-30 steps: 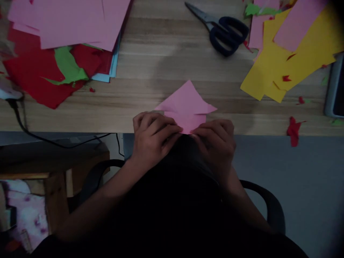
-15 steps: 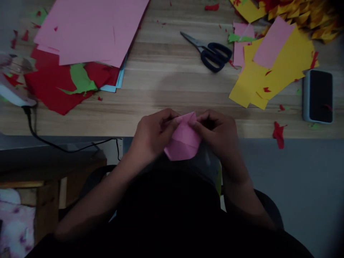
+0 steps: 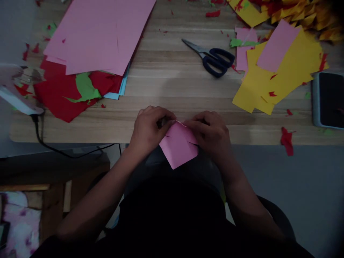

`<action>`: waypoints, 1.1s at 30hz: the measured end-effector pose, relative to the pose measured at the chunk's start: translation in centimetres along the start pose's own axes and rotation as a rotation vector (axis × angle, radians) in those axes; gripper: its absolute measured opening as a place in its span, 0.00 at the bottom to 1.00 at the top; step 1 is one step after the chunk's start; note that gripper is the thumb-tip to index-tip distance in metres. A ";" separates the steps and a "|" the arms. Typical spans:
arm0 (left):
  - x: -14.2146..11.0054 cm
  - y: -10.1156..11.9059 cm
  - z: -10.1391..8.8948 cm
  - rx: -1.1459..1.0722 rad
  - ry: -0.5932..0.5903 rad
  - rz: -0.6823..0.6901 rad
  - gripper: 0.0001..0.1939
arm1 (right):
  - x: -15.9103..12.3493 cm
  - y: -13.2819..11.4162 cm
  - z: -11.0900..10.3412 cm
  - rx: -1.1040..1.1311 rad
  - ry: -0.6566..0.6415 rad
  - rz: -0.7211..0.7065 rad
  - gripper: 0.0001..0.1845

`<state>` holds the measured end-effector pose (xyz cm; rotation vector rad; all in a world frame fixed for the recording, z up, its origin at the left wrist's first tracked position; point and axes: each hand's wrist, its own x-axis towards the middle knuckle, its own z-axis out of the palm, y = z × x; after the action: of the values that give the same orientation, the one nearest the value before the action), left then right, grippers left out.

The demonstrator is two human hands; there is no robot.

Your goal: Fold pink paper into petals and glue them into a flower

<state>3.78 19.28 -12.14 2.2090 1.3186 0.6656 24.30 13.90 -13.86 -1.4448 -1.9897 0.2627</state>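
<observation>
A folded piece of pink paper (image 3: 179,147) hangs between my two hands, just past the table's front edge and above my lap. Short slits show at its left and right sides. My left hand (image 3: 152,125) pinches its upper left corner between thumb and fingers. At the upper right edge, my right hand (image 3: 211,130) is closed on the same paper, the fingertips of both hands nearly meeting. Behind the hands, scissors (image 3: 215,59) with dark blue handles lie on the table, slightly open.
Pink sheets (image 3: 99,36) lie over red paper (image 3: 59,96) at the left. Yellow paper pieces (image 3: 287,79) and a phone (image 3: 329,100) are on the right, with folded yellow pieces (image 3: 303,14) behind. A black cable (image 3: 53,148) hangs over the left front edge. Scraps are scattered about.
The pink paper has been turned in my hands, so a pointed corner now faces down and slits show at its sides. My fingertips have come closer together. The view has shifted slightly.
</observation>
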 end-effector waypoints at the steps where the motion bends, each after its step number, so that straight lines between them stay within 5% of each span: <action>1: 0.1 0.0 0.1 0.013 0.007 -0.009 0.04 | 0.0 -0.1 0.1 -0.010 0.002 0.011 0.10; 7: 0.1 0.4 0.5 0.134 -0.026 0.067 0.06 | 1.4 -0.5 0.6 -0.034 0.010 0.208 0.04; 12: -1.0 0.7 0.7 0.311 -0.028 0.159 0.10 | 1.1 -0.7 0.1 -0.020 -0.012 0.088 0.06; 21: -1.0 0.3 0.9 0.204 0.003 0.089 0.10 | 0.4 0.8 -2.0 -0.142 -0.159 -0.107 0.17; 33: -1.0 0.8 0.4 0.260 -0.037 0.072 0.10 | -1.6 -0.3 -1.9 -0.313 -0.158 0.000 0.20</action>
<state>4.15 17.95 -12.08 2.4730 1.3789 0.4999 25.53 11.91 -12.84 -1.6600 -2.2349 0.0683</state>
